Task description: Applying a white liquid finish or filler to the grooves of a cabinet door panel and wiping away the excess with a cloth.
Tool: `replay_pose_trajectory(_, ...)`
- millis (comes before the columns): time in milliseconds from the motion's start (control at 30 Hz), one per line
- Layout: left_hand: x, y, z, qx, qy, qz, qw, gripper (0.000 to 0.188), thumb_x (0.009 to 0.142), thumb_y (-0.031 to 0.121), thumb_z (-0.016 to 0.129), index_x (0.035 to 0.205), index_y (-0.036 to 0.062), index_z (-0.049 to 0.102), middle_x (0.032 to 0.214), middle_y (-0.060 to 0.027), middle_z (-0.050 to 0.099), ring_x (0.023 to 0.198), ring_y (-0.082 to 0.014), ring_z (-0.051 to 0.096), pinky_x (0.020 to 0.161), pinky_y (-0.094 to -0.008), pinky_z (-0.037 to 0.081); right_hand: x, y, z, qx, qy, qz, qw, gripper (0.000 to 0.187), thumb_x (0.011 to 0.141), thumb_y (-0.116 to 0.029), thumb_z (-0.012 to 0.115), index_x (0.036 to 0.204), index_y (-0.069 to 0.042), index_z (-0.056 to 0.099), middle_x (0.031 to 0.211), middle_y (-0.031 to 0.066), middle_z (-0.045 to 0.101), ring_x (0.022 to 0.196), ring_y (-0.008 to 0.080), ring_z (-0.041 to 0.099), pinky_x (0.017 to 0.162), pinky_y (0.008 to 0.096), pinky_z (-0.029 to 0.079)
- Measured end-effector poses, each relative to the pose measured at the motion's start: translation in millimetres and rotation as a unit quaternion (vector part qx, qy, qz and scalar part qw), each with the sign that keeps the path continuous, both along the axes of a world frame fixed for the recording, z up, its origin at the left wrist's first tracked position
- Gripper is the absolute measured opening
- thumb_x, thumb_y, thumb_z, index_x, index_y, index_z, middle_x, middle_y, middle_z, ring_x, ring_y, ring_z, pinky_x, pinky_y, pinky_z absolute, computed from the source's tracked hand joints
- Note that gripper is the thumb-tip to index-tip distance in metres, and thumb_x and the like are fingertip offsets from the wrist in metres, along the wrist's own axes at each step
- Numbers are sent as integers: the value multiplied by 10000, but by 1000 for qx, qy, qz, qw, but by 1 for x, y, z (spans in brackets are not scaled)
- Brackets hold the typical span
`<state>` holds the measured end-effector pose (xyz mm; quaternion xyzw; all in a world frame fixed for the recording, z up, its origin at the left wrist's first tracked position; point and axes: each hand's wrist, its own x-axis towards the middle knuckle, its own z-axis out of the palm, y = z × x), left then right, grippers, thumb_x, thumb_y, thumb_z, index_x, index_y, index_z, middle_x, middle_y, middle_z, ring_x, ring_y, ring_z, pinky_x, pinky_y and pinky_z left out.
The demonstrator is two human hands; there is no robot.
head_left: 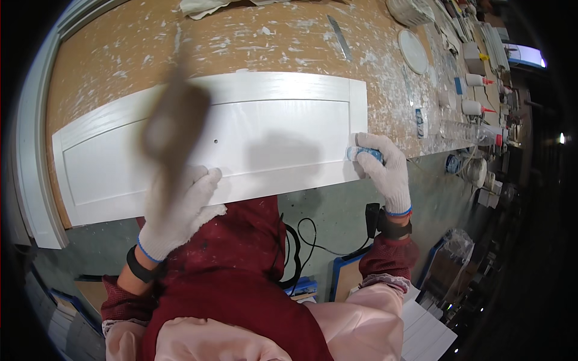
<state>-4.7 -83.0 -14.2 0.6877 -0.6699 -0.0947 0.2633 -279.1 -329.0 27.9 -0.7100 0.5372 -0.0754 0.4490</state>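
Observation:
A white framed panel (283,129) with a small dark hole lies on the worktable. My right hand (388,171), in a white knit glove, grips a small blue block (368,154) against the panel's right end near its front corner. My left hand (174,207), gloved the same way, is at the panel's near edge, its fingertips over the surface. A crumpled white cloth (212,213) pokes out from under that hand and appears to be held in it. A blurred brown object (176,123) hangs close to the camera and hides part of the left hand and the panel.
The brown worktable (253,42) is smeared with white. A flat metal blade (339,37), a round white lid (413,52), a white bucket (409,11) and red-tipped bottles (472,108) lie beyond and to the right. A black cable (310,234) loops below the table edge.

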Motion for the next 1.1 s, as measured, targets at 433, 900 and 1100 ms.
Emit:
replay_pose_trajectory(433, 0, -1, 0, 1, 4, -4, 1000, 558, 678, 383, 756, 1138, 94, 628, 1026, -66, 610, 912, -284, 576, 797, -406, 464, -11, 11, 6, -17, -33, -90, 995, 323, 819, -115, 685, 1105, 33, 649, 940, 56, 648, 781, 100, 607, 659, 242, 497)
replay_pose_trajectory(900, -13, -27, 8, 70, 45, 20, 996, 591, 563, 211, 836, 1119, 148, 645, 1057, -24, 595, 995, -263, 559, 841, -388, 472, -3, 41, -10, -88, -129, -240, 958, 372, 833, -73, 668, 1184, 32, 607, 1041, 65, 619, 773, 87, 563, 645, 223, 473)
replay_pose_trajectory(1100, -6, -21, 2, 34, 69, 0, 997, 578, 537, 179, 834, 1082, 133, 646, 1087, -32, 596, 1011, -266, 566, 847, -387, 475, 10, 49, -2, -91, -177, -139, 970, 438, 821, -54, 673, 1242, 20, 573, 1048, 80, 608, 867, 131, 587, 731, 260, 510)
